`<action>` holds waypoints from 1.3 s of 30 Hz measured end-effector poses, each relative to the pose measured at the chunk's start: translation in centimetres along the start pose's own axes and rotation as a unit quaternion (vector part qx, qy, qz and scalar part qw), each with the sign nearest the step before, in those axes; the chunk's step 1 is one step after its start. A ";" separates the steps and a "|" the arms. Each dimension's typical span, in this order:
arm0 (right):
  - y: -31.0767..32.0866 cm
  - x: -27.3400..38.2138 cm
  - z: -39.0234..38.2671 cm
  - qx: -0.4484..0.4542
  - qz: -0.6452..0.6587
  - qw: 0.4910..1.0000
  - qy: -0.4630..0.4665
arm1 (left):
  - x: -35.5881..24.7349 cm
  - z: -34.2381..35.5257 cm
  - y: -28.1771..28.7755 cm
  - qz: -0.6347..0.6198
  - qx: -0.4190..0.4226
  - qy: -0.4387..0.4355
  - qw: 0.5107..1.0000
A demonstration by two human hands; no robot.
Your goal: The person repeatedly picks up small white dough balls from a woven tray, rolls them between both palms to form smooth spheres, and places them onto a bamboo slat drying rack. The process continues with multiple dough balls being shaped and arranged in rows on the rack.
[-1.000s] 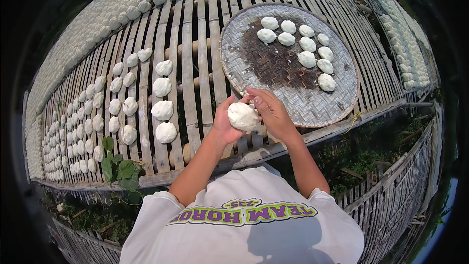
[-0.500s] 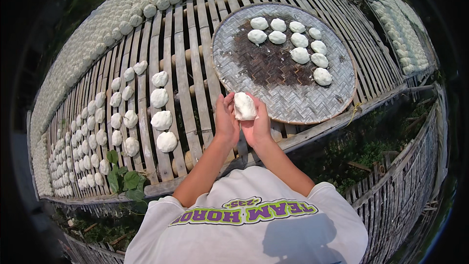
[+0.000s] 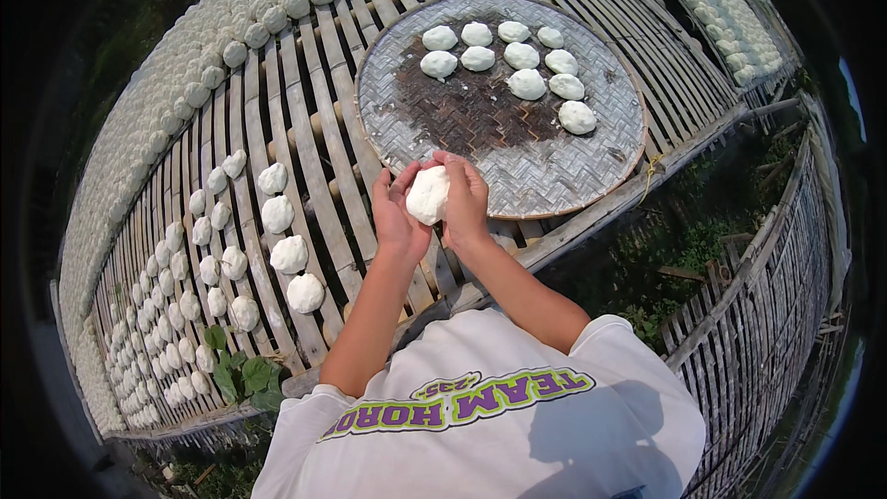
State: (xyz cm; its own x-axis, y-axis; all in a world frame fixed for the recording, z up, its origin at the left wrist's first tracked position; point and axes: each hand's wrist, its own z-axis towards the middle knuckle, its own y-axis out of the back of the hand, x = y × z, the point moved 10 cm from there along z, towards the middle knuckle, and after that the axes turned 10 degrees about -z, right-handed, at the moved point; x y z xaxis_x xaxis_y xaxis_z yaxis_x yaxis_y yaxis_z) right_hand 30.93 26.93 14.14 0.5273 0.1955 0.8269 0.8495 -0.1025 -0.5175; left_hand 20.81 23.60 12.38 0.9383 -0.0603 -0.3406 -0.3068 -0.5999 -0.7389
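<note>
Between my two cupped hands sits a white, dough-like lump (image 3: 427, 194), rounded and a little uneven. My left hand (image 3: 399, 222) supports it from the left and below, and my right hand (image 3: 467, 203) curls round its right side. Both hands are just off the near left rim of a round woven bamboo tray (image 3: 554, 176). Several similar white lumps (image 3: 527, 84) lie on the far and right part of that tray, whose middle is stained dark.
A slatted bamboo platform (image 3: 325, 166) carries the tray. Loose rows of lumps (image 3: 277, 214) lie at left, and a dense band of them (image 3: 268, 18) lines the far edge. Green leaves (image 3: 249, 374) poke up at the near edge. A bamboo fence (image 3: 767, 314) stands at right.
My right hand has closed further round the lump, which now shows a rounder face. The whole view has shifted, so the tray and platform appear farther left.
</note>
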 end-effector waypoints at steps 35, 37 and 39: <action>-7.0 -2.2 0.2 0.283 -0.293 0.912 -0.041 | -4.2 -0.5 1.5 0.042 0.050 -0.050 0.997; -6.2 -2.8 0.3 0.171 -0.099 0.973 -0.119 | -6.6 -1.2 3.5 0.068 -0.053 -0.156 0.984; -6.8 -2.4 -1.5 0.144 0.025 0.985 -0.097 | -7.7 -1.9 3.4 0.122 -0.038 -0.183 0.975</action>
State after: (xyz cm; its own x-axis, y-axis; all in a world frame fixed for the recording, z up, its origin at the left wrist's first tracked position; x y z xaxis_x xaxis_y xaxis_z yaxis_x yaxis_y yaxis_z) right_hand 23.96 25.72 15.99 0.5316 0.3834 0.7553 0.7681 0.1576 -0.6206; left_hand 12.84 20.52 13.56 0.7152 0.0713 -0.6953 -0.4880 -0.6612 -0.5698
